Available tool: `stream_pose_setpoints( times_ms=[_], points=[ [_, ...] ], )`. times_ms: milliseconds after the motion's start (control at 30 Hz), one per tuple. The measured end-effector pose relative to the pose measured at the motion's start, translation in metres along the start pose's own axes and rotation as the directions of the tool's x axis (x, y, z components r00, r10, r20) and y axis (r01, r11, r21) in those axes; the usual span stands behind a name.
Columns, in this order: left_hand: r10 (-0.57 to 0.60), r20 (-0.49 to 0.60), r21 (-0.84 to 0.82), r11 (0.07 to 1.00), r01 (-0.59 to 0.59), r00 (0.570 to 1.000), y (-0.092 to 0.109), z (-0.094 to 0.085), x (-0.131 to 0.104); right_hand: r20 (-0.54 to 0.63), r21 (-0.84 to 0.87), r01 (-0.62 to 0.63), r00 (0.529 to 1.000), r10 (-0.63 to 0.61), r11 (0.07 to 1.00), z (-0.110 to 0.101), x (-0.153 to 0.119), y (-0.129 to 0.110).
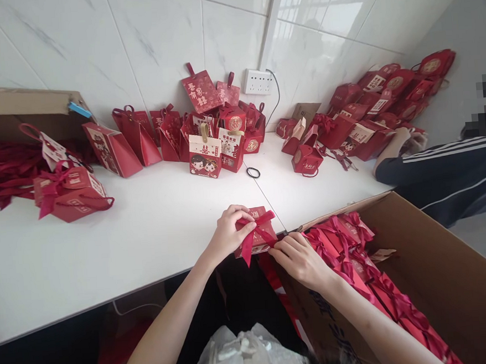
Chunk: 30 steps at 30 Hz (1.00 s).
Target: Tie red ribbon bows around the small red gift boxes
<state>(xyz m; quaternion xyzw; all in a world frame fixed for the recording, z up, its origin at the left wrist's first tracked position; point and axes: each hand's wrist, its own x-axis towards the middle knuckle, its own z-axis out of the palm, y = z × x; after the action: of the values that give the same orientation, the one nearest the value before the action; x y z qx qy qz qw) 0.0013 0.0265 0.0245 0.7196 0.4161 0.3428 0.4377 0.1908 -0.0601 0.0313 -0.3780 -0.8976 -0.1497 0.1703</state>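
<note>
At the bench's [106, 252] near edge, the left hand [227, 233] pinches the ribbon of a small red cardboard gift box [258, 233], grip clamped. The right hand [298, 258] steadies its right side, fingers closed. Bow-tying seems underway; tightening needs even pull.

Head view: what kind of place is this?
Probably a makeshift gift-packing spot in a tiled room: both hands, left hand and right hand, hold a ribboned red box; similar boxes fill a carton and crowd the white table.
</note>
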Motion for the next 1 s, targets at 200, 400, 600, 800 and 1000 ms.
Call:
stream_pose_setpoints(
  times_ms=[200, 400, 600, 800, 1000],
  points=[
    [0.0, 0.0, 0.007, 1.0, 0.0, 1.0, 0.0, 0.0, 0.0, 0.003, 0.0, -0.009, 1.0, 0.009, 1.0, 0.0, 0.001, -0.001],
    [0.006, -0.003, 0.005, 1.0, -0.006, 1.0, 0.0, 0.0, 0.0, 0.003, 0.001, -0.02, 1.0, 0.02, 1.0, 0.001, 0.001, -0.001],
    [0.014, -0.008, 0.008, 1.0, -0.014, 1.0, -0.001, 0.0, 0.0, -0.023, -0.018, 0.014, 1.0, -0.014, 1.0, -0.001, 0.001, -0.003],
    [0.013, -0.037, 0.02, 1.0, -0.012, 0.999, -0.003, 0.002, 0.001, -0.129, -0.003, 0.129, 0.983, -0.129, 0.992, -0.005, 0.027, -0.018],
    [0.015, -0.052, 0.043, 0.999, -0.012, 0.999, -0.003, 0.003, 0.0, -0.16, -0.064, 0.05, 0.985, -0.06, 0.997, 0.009, 0.044, -0.021]
  ],
)
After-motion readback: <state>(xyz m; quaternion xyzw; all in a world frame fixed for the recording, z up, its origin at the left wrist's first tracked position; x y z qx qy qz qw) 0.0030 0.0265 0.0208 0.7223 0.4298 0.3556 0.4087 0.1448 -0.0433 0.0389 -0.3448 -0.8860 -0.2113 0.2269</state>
